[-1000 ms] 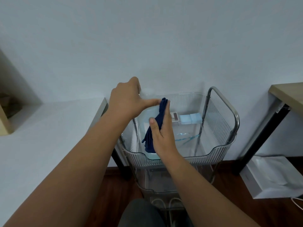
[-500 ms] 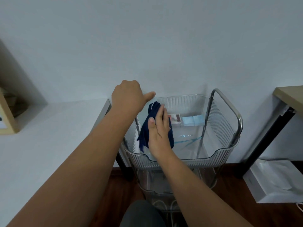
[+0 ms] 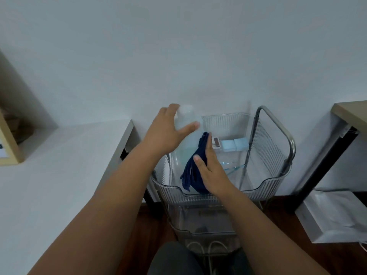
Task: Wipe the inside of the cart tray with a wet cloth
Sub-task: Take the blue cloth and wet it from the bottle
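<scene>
The clear ribbed cart tray (image 3: pixel 274 181) stands against the wall in front of me. My left hand (image 3: pixel 166 132) grips the top of a clear plastic bottle (image 3: pixel 185 118) that stands at the tray's left side. My right hand (image 3: pixel 212 171) holds a dark blue cloth (image 3: pixel 193 171) over the tray's front left part, pressing it flat toward the bottle. The cloth hangs in folds down to the tray's front rim. The bottle's lower part is hidden behind the cloth and my hands.
A small box (image 3: pixel 216 142) and pale blue packs (image 3: pixel 234 144) lie at the tray's back. A metal handle (image 3: pixel 278 124) arches over its right side. A white desk (image 3: pixel 59 165) is on the left; a wooden table (image 3: pixel 351 114) and a white bag (image 3: pixel 333 217) are on the right.
My left hand has spread its fingers wider on the bottle top, which now shows. My right hand and the cloth have shifted slightly right and stand more upright.
</scene>
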Demonstrator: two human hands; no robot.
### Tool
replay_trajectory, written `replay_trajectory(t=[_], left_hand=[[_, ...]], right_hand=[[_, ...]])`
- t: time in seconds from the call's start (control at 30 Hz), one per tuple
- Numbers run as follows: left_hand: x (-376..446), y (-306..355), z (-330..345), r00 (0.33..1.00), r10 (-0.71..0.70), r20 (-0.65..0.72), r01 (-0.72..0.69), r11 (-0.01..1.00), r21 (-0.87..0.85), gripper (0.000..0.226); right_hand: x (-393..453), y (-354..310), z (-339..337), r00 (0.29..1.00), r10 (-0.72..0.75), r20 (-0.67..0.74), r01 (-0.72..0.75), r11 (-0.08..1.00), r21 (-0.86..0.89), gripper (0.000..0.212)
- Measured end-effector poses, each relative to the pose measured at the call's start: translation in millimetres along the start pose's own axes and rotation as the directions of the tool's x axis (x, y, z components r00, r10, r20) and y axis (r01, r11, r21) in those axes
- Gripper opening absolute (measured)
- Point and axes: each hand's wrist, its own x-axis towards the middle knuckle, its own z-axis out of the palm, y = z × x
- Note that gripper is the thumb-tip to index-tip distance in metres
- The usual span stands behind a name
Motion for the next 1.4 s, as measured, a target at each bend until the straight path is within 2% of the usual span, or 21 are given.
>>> replay_trajectory(t=[0.07, 0.13, 0.2, 0.3, 0.4, 0.47, 0.53, 0.6, 0.7, 0.8, 0.87, 0.97, 1.07, 1.13, 1.27, 1.4], left_hand=[[-10.4, -1.0, 15.3, 1.000, -0.002, -0.005, 0.002, 0.987, -0.160, 0.086], [-16.0, -1.2, 27.7, 0.991, -0.045, -0.130, 0.021, 0.984, -0.179, 0.088], [-18.6, 3.2, 31.9, 0.970, -0.102, -0.222, 0.066, 0.984, -0.163, 0.083], [-18.5, 3.6, 31.1, 0.936, -0.198, -0.290, 0.145, 0.970, -0.196, 0.071], [-21.4, 2.2, 25.9, 0.884, -0.280, -0.373, 0.147, 0.926, -0.346, 0.056], [-24.3, 3.2, 17.5, 0.858, -0.301, -0.417, 0.077, 0.877, -0.474, 0.051], [-26.0, 4.2, 4.1, 0.842, -0.316, -0.437, 0.001, 0.811, -0.585, 0.050], [-25.8, 3.1, -11.2, 0.835, -0.358, -0.418, -0.058, 0.699, -0.713, 0.049], [-25.8, 2.6, -31.3, 0.831, -0.430, -0.354, -0.085, 0.531, -0.843, 0.049], [-27.6, 7.3, -42.8, 0.828, -0.464, -0.314, -0.071, 0.469, -0.880, 0.054], [-29.0, 10.8, -48.2, 0.824, -0.475, -0.307, -0.066, 0.458, -0.886, 0.059], [-30.8, 22.4, -47.8, 0.833, -0.478, -0.279, -0.025, 0.471, -0.882, 0.059], [-33.4, 33.3, -41.4, 0.827, -0.500, -0.256, 0.058, 0.529, -0.847, 0.058], [-34.3, 34.8, -42.5, 0.807, -0.519, -0.282, 0.099, 0.590, -0.802, 0.053], [-36.1, 34.4, -51.8, 0.809, -0.476, -0.343, 0.092, 0.680, -0.727, 0.047], [-35.8, 34.6, -65.2, 0.790, -0.482, -0.378, 0.064, 0.679, -0.731, 0.057]], right_hand=[[0.0, 0.4, -1.1, 1.000, 0.005, 0.000, -0.005, 1.000, 0.028, 0.065], [-0.4, 0.3, 1.7, 1.000, -0.025, -0.007, 0.025, 0.999, 0.024, 0.065], [-0.2, 0.5, 6.5, 0.998, -0.049, -0.031, 0.050, 0.998, 0.025, 0.064], [0.3, -2.6, 15.6, 0.993, -0.081, -0.086, 0.083, 0.996, 0.017, 0.062], [0.1, -8.5, 20.6, 0.971, -0.175, -0.165, 0.149, 0.977, -0.155, 0.060], [3.5, -13.6, 14.6, 0.934, -0.297, -0.197, 0.234, 0.928, -0.289, 0.061], [7.8, -13.2, 1.6, 0.898, -0.407, -0.169, 0.323, 0.869, -0.374, 0.062], [6.9, -3.5, -15.5, 0.877, -0.464, -0.126, 0.368, 0.816, -0.446, 0.064], [-0.5, 9.4, -36.0, 0.889, -0.451, -0.082, 0.330, 0.755, -0.567, 0.066], [-1.3, 1.7, -36.5, 0.900, -0.426, -0.091, 0.277, 0.720, -0.637, 0.068], [0.6, -13.0, -30.4, 0.883, -0.459, -0.101, 0.279, 0.685, -0.673, 0.065], [6.8, -44.6, -12.3, 0.824, -0.561, -0.077, 0.322, 0.575, -0.752, 0.061], [16.3, -79.2, 7.9, 0.780, -0.623, -0.064, 0.340, 0.507, -0.792, 0.064], [18.2, -88.2, 9.7, 0.786, -0.616, -0.059, 0.311, 0.477, -0.822, 0.067], [9.2, -76.4, -12.0, 0.812, -0.581, -0.056, 0.327, 0.533, -0.780, 0.071], [-5.4, -57.8, -29.6, 0.845, -0.533, -0.025, 0.348, 0.586, -0.732, 0.073]])
